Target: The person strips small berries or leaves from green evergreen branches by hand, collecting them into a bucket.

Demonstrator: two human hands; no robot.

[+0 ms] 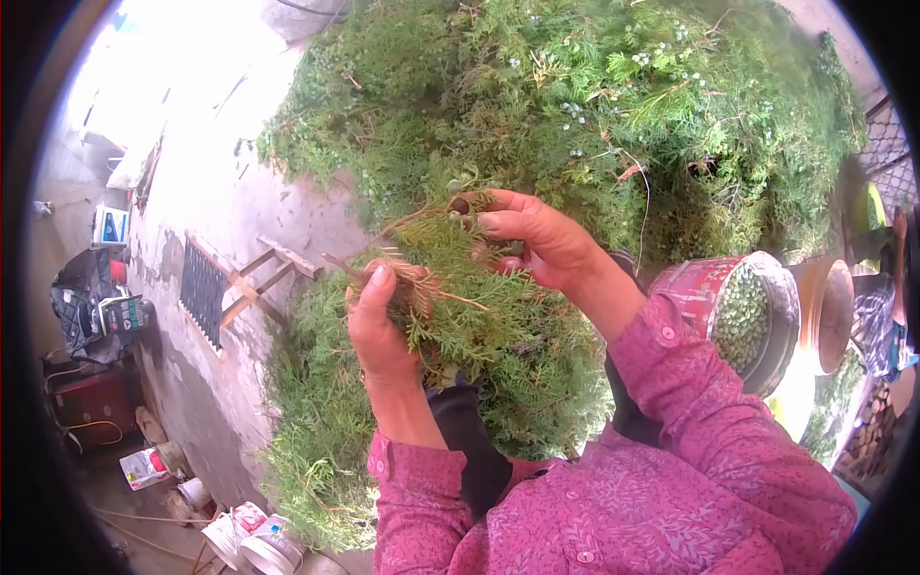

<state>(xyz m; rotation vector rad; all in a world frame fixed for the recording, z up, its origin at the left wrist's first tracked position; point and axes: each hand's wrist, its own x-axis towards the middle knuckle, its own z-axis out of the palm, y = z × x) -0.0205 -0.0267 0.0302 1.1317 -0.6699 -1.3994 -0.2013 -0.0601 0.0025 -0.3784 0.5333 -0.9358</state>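
Note:
My left hand [382, 316] is closed around the woody stem of a leafy evergreen sprig [470, 307], with the thumb pointing up. The sprig has flat green fronds and a few dry brown twigs, and it spreads between my two hands. At its upper end, my right hand [546, 238] pinches with thumb and forefinger; what lies between those fingertips is too small to make out. To the right of my right forearm stands a red bucket [685, 297], filled with small green cones or berries [740, 319].
A large heap of cut evergreen branches [575, 105] rises in front, and more branches [316, 383] lie around my legs. At left are a wooden frame [254, 287] on the concrete floor, a dark bag [86, 297] and white buckets [251, 541]. Beyond the red bucket stands a tan container [824, 311].

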